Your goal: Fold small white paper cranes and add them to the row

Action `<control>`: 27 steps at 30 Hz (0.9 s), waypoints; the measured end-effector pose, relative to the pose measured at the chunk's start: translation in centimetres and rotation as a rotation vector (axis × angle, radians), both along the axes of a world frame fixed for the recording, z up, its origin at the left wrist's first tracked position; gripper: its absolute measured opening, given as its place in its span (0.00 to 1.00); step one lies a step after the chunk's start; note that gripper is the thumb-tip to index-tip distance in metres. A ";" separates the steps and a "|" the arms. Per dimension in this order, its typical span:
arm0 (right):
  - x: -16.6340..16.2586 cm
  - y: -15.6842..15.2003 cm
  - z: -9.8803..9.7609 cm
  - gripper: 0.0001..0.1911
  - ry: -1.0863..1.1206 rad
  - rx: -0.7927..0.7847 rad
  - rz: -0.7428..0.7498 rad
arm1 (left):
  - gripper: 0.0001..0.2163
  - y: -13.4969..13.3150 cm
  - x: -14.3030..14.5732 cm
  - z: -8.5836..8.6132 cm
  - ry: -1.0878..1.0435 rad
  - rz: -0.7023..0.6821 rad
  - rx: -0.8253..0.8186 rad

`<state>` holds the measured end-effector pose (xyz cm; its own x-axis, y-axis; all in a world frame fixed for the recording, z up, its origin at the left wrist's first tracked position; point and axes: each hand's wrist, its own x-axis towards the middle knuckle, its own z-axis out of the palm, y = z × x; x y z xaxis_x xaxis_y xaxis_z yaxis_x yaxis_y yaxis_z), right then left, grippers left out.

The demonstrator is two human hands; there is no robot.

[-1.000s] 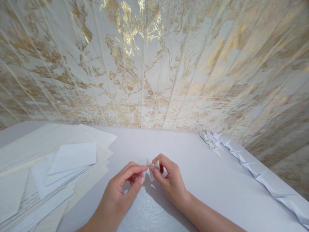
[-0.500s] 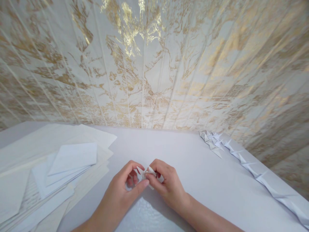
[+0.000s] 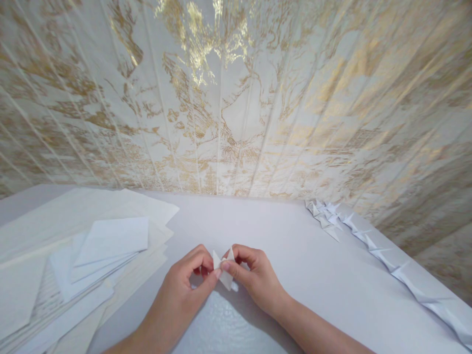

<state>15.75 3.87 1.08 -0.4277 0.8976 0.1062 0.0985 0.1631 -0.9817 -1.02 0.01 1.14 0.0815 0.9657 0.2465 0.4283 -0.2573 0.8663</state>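
Left hand (image 3: 183, 289) and right hand (image 3: 262, 281) pinch a small folded paper (image 3: 226, 281) from opposite sides, each grip clamped on it, presumably to hold its creases steady.

A gold-patterned backdrop (image 3: 236, 108) rises behind the pale table (image 3: 324, 280).

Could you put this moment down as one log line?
left hand: pinching folded paper | right hand: pinching it too | table, left: paper sheets | table, right: folded pieces
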 end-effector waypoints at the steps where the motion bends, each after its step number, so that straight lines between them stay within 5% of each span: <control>1: 0.0 0.0 0.0 0.19 -0.008 -0.001 -0.007 | 0.12 0.0 0.0 0.0 0.003 0.000 -0.001; 16: 0.1 -0.1 -0.3 0.20 0.004 0.070 -0.047 | 0.15 -0.2 0.1 0.5 -0.033 0.003 -0.144; 21: 0.0 0.0 -0.2 0.20 -0.018 0.088 -0.065 | 0.13 -0.1 0.0 0.1 0.014 0.028 -0.054; 27: 0.1 0.3 0.0 0.05 0.003 0.380 -0.022 | 0.07 0.2 -0.3 -0.4 0.169 0.006 0.129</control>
